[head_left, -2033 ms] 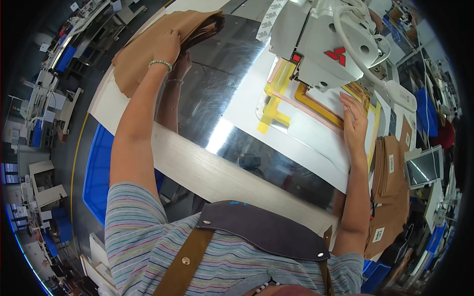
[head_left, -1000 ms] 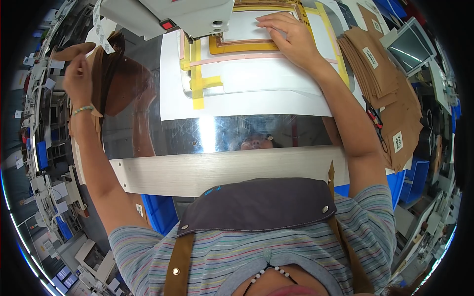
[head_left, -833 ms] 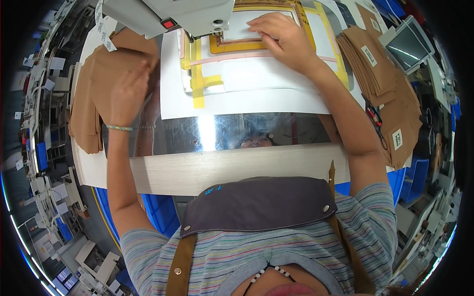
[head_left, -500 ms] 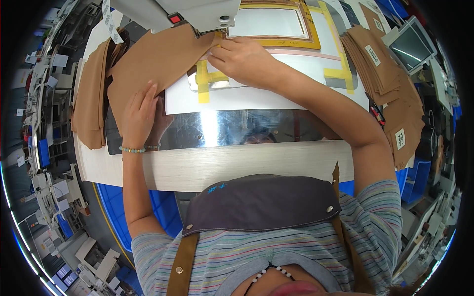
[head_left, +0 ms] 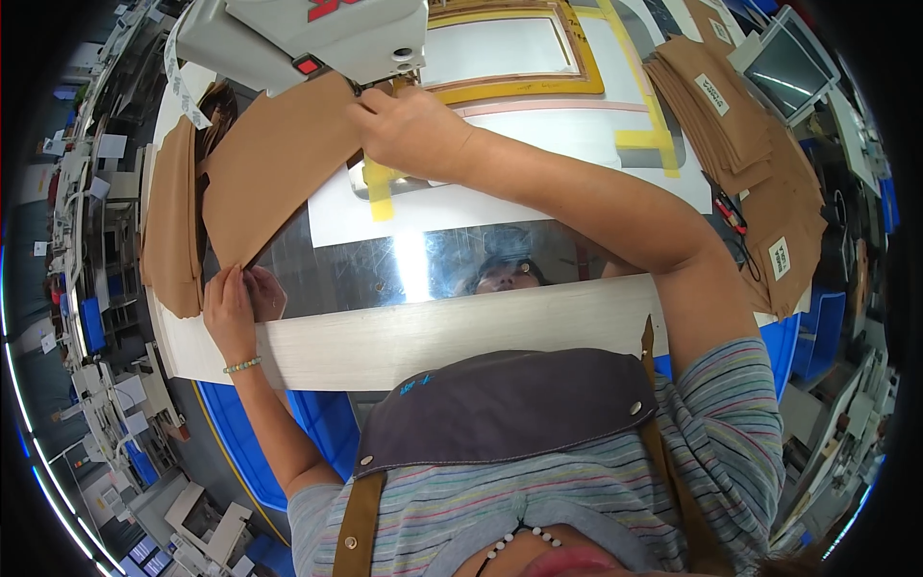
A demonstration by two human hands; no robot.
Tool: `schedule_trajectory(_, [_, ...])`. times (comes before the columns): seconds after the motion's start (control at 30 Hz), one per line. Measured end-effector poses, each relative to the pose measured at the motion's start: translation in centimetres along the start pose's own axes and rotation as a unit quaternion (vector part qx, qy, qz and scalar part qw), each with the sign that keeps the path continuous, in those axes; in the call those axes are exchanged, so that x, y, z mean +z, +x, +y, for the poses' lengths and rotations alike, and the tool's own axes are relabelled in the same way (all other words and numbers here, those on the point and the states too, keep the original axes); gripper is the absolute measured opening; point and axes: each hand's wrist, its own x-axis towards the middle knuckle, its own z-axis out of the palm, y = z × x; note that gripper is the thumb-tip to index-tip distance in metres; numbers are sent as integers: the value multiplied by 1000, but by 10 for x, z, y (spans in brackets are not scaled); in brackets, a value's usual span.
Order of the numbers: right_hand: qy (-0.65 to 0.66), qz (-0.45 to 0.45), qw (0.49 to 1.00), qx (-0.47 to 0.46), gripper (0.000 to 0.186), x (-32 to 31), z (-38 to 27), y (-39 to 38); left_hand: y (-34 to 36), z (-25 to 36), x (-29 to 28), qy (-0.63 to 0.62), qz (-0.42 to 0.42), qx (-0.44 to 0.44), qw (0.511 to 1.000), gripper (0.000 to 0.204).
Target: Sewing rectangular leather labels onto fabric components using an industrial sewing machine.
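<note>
Brown fabric panel (head_left: 279,163): near corner pinched, far end by sewing machine head (head_left: 298,40)

Panel lies slantwise at left of the work area, over the polished metal plate (head_left: 361,279) and the left part of the white sheet (head_left: 428,209). Upper right end reaches just under the machine head.

Left hand (head_left: 231,303): thumb and fingers together, grasping the panel's near corner, close to the pale table edge (head_left: 461,332). Beaded bracelet (head_left: 242,364) on that wrist.

Right hand (head_left: 409,125): arm crosses over the white sheet; fingers bent, at the panel's far right end beside the machine head. Cannot tell if they pinch or only press; tips partly hidden.

Yellow frame (head_left: 585,58) sits right of the machine head, on the white sheet. Stack of brown panels (head_left: 171,226) just left of the panel; labelled brown pieces (head_left: 707,125) at right, near a monitor (head_left: 788,77).
</note>
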Motion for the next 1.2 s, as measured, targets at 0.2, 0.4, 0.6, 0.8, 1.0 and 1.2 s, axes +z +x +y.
schedule_trajectory(0.2, [-8,-46,999,-15,8,-5,-5,-13,12,-16,7,22,-27,10,999,24])
schedule_trajectory(0.4, [23,-22,1000,4,8,-29,20,-47,66,-6,21,10,-10,97,995,35])
schedule_trajectory(0.6, [-39,-99,993,53,5,-79,59,-101,127,45,46,-56,14,165,985,38])
schedule_trajectory(0.8, [-139,-123,979,88,5,-129,114,-151,182,114,69,-110,63,264,956,35])
schedule_trajectory(1.0, [-197,-112,968,104,6,-134,140,-182,199,156,67,-120,55,344,930,28])
schedule_trajectory(1.2, [-139,-151,958,200,30,-149,101,-196,177,160,52,-129,-4,300,945,31])
